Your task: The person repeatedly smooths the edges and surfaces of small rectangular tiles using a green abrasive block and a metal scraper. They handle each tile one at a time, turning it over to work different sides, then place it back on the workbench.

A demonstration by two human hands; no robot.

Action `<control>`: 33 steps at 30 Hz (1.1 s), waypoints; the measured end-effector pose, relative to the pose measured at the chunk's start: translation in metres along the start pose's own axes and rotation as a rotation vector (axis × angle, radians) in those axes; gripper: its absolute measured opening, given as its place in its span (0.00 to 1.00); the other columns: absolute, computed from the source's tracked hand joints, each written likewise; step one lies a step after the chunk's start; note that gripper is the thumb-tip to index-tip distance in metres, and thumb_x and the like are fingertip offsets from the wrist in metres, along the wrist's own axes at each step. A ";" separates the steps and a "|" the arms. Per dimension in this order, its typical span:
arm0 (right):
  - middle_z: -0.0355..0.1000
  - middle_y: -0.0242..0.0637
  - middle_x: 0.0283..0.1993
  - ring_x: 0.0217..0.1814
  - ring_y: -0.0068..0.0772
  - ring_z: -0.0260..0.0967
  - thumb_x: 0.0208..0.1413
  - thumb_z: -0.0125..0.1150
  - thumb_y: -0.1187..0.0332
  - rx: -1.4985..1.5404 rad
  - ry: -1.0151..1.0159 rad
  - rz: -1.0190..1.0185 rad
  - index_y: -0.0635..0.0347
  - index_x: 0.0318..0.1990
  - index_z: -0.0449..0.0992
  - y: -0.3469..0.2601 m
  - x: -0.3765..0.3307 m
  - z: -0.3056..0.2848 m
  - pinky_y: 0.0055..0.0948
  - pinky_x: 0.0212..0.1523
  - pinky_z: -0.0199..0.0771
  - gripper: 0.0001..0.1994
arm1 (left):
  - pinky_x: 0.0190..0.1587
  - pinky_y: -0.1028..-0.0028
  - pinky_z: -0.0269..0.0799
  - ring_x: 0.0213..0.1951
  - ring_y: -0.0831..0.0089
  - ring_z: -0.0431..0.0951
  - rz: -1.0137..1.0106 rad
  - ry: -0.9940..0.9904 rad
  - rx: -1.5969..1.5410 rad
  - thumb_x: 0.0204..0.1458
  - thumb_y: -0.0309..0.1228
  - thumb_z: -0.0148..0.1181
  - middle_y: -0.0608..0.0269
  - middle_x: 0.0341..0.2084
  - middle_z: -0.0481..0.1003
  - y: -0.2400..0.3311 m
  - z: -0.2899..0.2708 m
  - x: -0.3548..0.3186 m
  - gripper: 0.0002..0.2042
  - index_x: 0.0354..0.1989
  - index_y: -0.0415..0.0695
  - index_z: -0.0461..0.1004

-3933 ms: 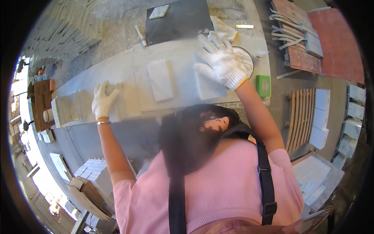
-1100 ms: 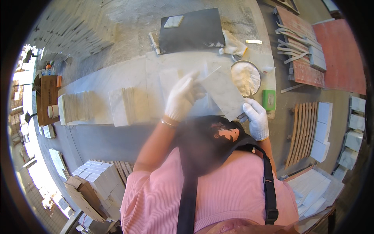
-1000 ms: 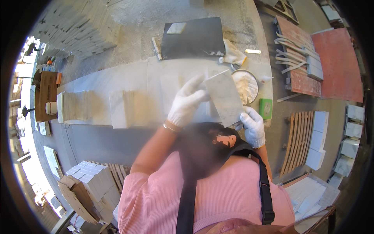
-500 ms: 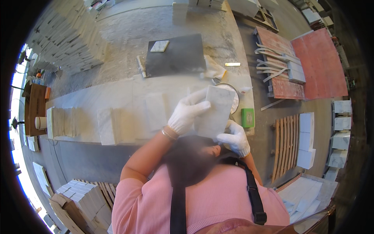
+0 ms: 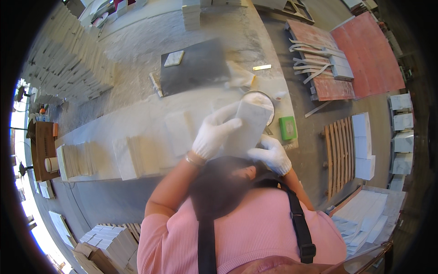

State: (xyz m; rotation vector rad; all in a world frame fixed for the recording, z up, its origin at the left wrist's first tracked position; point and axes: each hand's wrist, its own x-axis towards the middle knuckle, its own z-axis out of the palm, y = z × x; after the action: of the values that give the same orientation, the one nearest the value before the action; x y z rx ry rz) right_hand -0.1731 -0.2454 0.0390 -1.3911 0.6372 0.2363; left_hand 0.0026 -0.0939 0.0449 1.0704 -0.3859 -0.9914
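Observation:
A pale marble tile (image 5: 252, 125) with faint grey veins is held up at a slant over the near edge of the worktable. Gloved in white, my left hand (image 5: 213, 136) grips its left side, thumb across the face. My right hand (image 5: 273, 156), gloved too, is closed at the tile's lower right edge; its fingertips are partly hidden. Just beyond the tile, partly covered by it, stands a round bowl (image 5: 273, 108) of white material. A dark sheet (image 5: 196, 71) lies farther back, bearing a small marble tile (image 5: 174, 58).
Stacked tiles (image 5: 125, 157) stand along the table's near left edge. A green box (image 5: 287, 128) sits at its right edge, near a crumpled cloth (image 5: 241, 75). On the right are a red board (image 5: 367, 55) and a slatted wooden pallet (image 5: 340, 157). A large tile stack (image 5: 73, 59) rises far left.
The view has turned slightly, shifting the surroundings. The tile is tilted a little differently, and more of the bowl shows behind it. Both hands stay at the tile.

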 end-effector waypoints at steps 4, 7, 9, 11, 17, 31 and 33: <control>0.77 0.39 0.57 0.57 0.30 0.73 0.59 0.66 0.71 0.025 -0.003 -0.052 0.66 0.62 0.73 0.001 0.002 0.002 0.31 0.58 0.73 0.23 | 0.62 0.70 0.69 0.58 0.72 0.75 -0.011 -0.013 0.049 0.59 0.29 0.65 0.57 0.59 0.76 0.001 0.002 -0.002 0.27 0.66 0.33 0.69; 0.76 0.39 0.59 0.59 0.30 0.72 0.60 0.66 0.71 0.031 -0.014 -0.060 0.66 0.63 0.73 0.002 0.002 0.001 0.31 0.60 0.72 0.23 | 0.61 0.70 0.70 0.57 0.72 0.75 -0.035 -0.003 0.030 0.58 0.27 0.66 0.57 0.58 0.76 -0.001 0.004 -0.004 0.28 0.67 0.32 0.69; 0.76 0.39 0.58 0.59 0.30 0.72 0.60 0.66 0.71 0.018 0.002 -0.038 0.66 0.63 0.73 0.002 0.002 0.000 0.31 0.60 0.72 0.24 | 0.61 0.70 0.71 0.57 0.72 0.76 -0.043 -0.006 0.013 0.58 0.27 0.66 0.57 0.58 0.76 -0.002 0.005 -0.004 0.28 0.67 0.32 0.69; 0.76 0.39 0.58 0.58 0.30 0.72 0.60 0.66 0.71 0.019 0.009 -0.039 0.66 0.63 0.73 0.003 0.001 0.000 0.31 0.60 0.72 0.24 | 0.61 0.70 0.71 0.57 0.72 0.76 -0.047 -0.001 0.022 0.58 0.27 0.67 0.56 0.58 0.76 -0.003 0.005 -0.004 0.28 0.66 0.32 0.69; 0.79 0.34 0.44 0.43 0.24 0.74 0.57 0.65 0.73 0.076 0.105 -0.126 0.67 0.51 0.78 0.004 -0.002 0.001 0.26 0.46 0.75 0.14 | 0.56 0.72 0.72 0.54 0.73 0.77 -0.010 0.055 0.087 0.56 0.25 0.66 0.57 0.60 0.76 -0.003 0.006 0.000 0.31 0.69 0.34 0.65; 0.78 0.43 0.53 0.49 0.30 0.78 0.68 0.57 0.57 0.639 0.206 -0.292 0.65 0.59 0.73 -0.013 0.035 -0.017 0.29 0.51 0.77 0.22 | 0.51 0.73 0.74 0.46 0.73 0.79 -0.198 0.133 -0.057 0.58 0.30 0.62 0.57 0.48 0.80 -0.024 -0.040 -0.038 0.23 0.60 0.33 0.72; 0.78 0.42 0.53 0.49 0.30 0.78 0.68 0.58 0.58 0.760 0.165 -0.260 0.65 0.60 0.73 -0.012 0.036 -0.013 0.30 0.52 0.77 0.22 | 0.54 0.67 0.76 0.48 0.65 0.80 -0.185 0.169 -0.117 0.55 0.28 0.65 0.53 0.48 0.79 -0.029 -0.045 -0.041 0.24 0.59 0.32 0.71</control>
State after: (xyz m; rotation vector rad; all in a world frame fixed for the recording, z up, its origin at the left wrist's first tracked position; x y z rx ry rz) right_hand -0.1409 -0.2675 0.0286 -0.7438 0.5868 -0.3109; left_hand -0.0018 -0.0389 0.0063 1.0874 -0.0911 -1.0643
